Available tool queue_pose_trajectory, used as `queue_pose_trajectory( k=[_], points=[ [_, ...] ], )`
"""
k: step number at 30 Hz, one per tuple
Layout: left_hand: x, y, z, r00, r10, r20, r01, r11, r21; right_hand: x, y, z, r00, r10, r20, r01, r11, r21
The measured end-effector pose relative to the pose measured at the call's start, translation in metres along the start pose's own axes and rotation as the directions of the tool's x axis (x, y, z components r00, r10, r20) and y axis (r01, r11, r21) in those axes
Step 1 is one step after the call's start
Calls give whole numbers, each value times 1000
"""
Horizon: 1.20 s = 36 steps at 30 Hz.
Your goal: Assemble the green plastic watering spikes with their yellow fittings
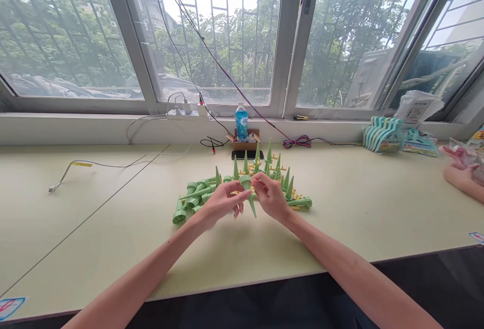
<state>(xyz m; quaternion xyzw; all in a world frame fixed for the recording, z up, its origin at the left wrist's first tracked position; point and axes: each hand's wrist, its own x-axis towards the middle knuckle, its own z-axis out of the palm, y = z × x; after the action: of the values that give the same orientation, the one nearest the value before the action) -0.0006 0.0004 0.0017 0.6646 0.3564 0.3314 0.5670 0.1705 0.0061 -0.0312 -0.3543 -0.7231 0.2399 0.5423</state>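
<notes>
My left hand point(224, 199) is closed around a green plastic watering spike point(252, 205), its wide collar up and its point tilted down toward me. Close against the collar, my right hand point(270, 195) is pinched; whatever its fingertips hold is hidden. Behind and beside both hands lies a pile of similar green spikes point(196, 193). Some stand upright on their collars at the back, and others lie on their sides at the left. Small yellow plastic pieces point(297, 194) are scattered among the spikes on the right.
A blue-labelled bottle point(241, 123) stands by a small cardboard box point(245, 145), with a black phone point(247, 155) in front. Cables point(298, 141) run along the back. Teal hangers point(383, 134) sit at the right, near another person's hand point(463, 177) holding a plastic-wrapped item.
</notes>
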Motion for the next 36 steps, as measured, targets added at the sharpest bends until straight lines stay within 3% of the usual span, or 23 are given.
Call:
queue_pose_trajectory(
  k=[13,18,24,30,36],
  points=[
    [-1,-7,2,965,206,-164,-149,941,305,0,1,1,999,34,2,-34,999,3],
    [2,-10,4,913,320,-252,-198,889,412,-1,2,3,997,75,5,-76,996,46],
    [4,-12,4,866,461,-191,-279,764,582,-1,3,3,996,82,30,-83,995,46],
    [4,-15,4,872,437,-219,-231,763,604,-1,3,4,996,89,9,-89,995,31],
    [5,-14,4,947,228,-226,-117,901,417,-1,2,3,997,77,-10,-77,997,-1]
  ],
)
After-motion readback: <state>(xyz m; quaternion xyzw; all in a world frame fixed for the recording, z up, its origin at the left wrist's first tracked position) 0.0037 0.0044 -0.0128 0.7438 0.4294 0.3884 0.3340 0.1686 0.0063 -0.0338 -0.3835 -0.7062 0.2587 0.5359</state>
